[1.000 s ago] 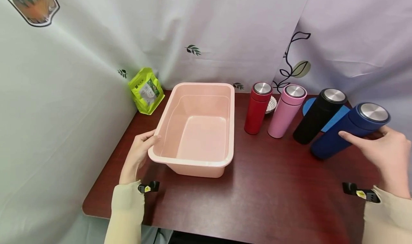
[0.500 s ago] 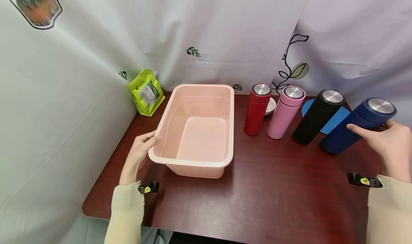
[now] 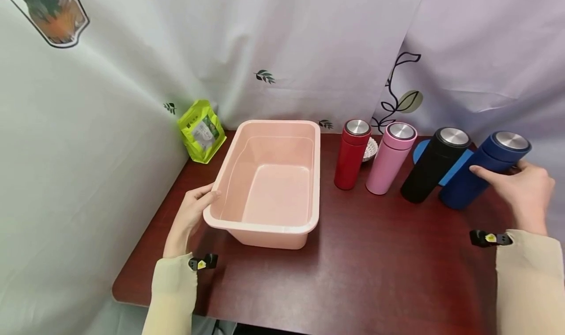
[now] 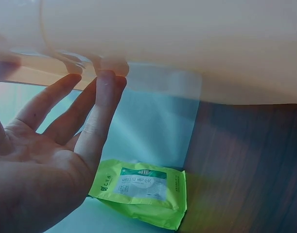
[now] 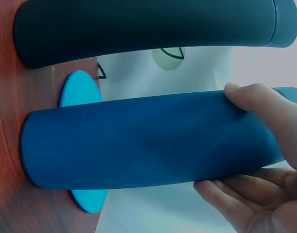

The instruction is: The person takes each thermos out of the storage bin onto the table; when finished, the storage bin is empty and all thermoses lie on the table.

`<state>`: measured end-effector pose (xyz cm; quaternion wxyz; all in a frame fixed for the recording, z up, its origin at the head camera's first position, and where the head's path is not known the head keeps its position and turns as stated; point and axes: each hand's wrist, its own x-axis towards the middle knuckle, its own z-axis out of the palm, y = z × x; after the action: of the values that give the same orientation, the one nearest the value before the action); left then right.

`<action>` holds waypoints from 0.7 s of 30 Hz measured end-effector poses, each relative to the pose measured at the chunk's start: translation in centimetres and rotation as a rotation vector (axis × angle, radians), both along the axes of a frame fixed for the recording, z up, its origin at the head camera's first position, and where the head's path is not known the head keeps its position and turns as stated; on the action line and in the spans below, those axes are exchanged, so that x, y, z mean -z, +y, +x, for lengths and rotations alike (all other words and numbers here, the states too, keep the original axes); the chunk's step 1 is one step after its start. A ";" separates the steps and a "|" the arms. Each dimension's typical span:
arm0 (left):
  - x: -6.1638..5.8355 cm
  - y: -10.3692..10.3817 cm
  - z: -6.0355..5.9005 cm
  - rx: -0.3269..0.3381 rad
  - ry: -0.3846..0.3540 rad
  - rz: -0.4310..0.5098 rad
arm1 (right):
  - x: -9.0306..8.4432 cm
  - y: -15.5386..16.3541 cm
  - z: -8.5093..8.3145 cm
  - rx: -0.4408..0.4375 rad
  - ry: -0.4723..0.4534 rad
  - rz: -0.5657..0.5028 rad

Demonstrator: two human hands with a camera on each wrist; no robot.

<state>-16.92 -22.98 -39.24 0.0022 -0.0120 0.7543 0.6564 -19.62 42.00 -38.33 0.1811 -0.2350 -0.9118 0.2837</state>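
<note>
A pale pink plastic basin (image 3: pixel 282 193) stands on the dark red table. My left hand (image 3: pixel 194 210) holds its left rim, thumb over the edge and fingers against the outside wall, as the left wrist view shows from below. At the right, my right hand (image 3: pixel 521 185) grips a navy blue thermos (image 3: pixel 474 180) near its steel-topped lid. In the right wrist view the thumb lies on one side of the blue thermos (image 5: pixel 129 141) and the fingers on the other. To its left stand a black thermos (image 3: pixel 434 166), a pink thermos (image 3: pixel 390 161) and a red thermos (image 3: pixel 351 158).
A round blue mat (image 3: pixel 421 148) lies partly hidden behind the black and blue thermoses. A small white woven piece (image 3: pixel 371 148) shows behind the red and pink ones. A green pouch (image 3: pixel 202 131) sits at the back left, by the fabric backdrop (image 3: pixel 300 55).
My right hand has moved the blue thermos back and slightly right, then the thermos settles close beside the black one. The left hand keeps its place on the basin rim.
</note>
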 end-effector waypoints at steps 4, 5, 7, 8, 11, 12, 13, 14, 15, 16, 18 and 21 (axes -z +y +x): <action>0.2 -0.3 0.2 -0.018 0.001 0.039 | -0.2 -0.2 -0.4 -0.032 -0.004 0.017; 0.2 -0.3 0.2 -0.023 0.004 0.051 | -0.2 -0.3 -0.5 -0.043 -0.013 0.021; 0.3 -0.4 0.2 -0.029 0.009 0.071 | -0.3 -0.3 -0.8 -0.068 -0.038 0.022; 0.3 -0.4 0.2 -0.031 0.011 0.081 | -0.3 -0.4 -0.9 -0.081 -0.051 0.017; 0.3 -0.4 -0.1 -0.041 0.012 0.095 | -0.2 -0.5 -1.4 -0.109 -0.072 0.004; 0.3 -0.4 -0.2 -0.041 0.014 0.096 | -0.2 -0.4 -1.5 -0.116 -0.074 -0.005; 0.3 -0.4 -0.2 -0.040 0.016 0.093 | 0.0 -0.5 -1.6 -0.124 -0.072 -0.013; 0.3 -0.4 -0.3 -0.037 0.018 0.093 | 0.2 -0.5 -1.6 -0.131 -0.071 -0.016; 0.4 -0.4 -0.4 -0.032 0.020 0.090 | 0.4 -0.4 -1.6 -0.140 -0.070 -0.021; 0.4 -0.4 -0.5 -0.028 0.023 0.086 | 0.6 -0.4 -1.5 -0.144 -0.072 -0.031; 0.6 -0.3 -0.7 -0.008 0.030 0.070 | 1.0 -0.5 -1.2 -0.140 -0.058 -0.074; 0.9 -0.5 -0.9 0.032 0.076 -0.001 | 1.3 -1.4 -0.4 -0.019 0.064 -0.160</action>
<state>-17.77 -23.47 -40.11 -0.0161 0.0250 0.7543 0.6558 -20.02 40.57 -39.65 0.1881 -0.2308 -0.8821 0.3650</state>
